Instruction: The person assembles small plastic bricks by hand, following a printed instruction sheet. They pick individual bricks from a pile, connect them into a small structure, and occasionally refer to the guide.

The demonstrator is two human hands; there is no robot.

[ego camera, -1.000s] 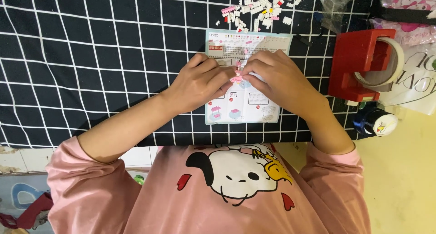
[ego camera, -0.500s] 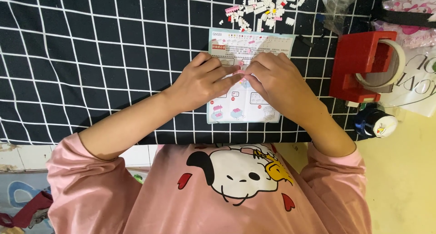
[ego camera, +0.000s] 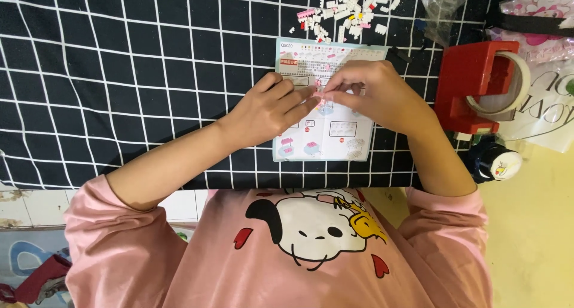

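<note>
Two bare hands meet over a paper instruction leaflet (ego camera: 326,138), fingertips pinched together on a tiny pink brick piece (ego camera: 321,96). The left hand (ego camera: 269,108) lies curled, fingers narrowed to the piece; the right hand (ego camera: 373,93) arches above, fingers likewise closed on it. The piece sits at the leaflet's middle, between the two sets of fingertips; its exact shape is too small to tell.

Leaflet: flat, rectangular, pale blue border, printed diagrams, its near edge close to the near edge of the cloth.

Cloth (ego camera: 119,75): black with a white grid, soft, covering the table; wide open room to the left of the hands.

Loose bricks (ego camera: 347,9): a scatter of small white and pink plastic pieces at the far edge, just beyond the leaflet.

Tape dispenser (ego camera: 475,84): red, blocky, hard plastic, holding a roll of pale tape, just right of the right hand.

Small round container (ego camera: 496,161): dark with a white top, near right.

Plastic bag (ego camera: 445,3): clear, crinkled, far right.

Sleeves (ego camera: 119,248): pink fabric, pushed up the forearms.
</note>
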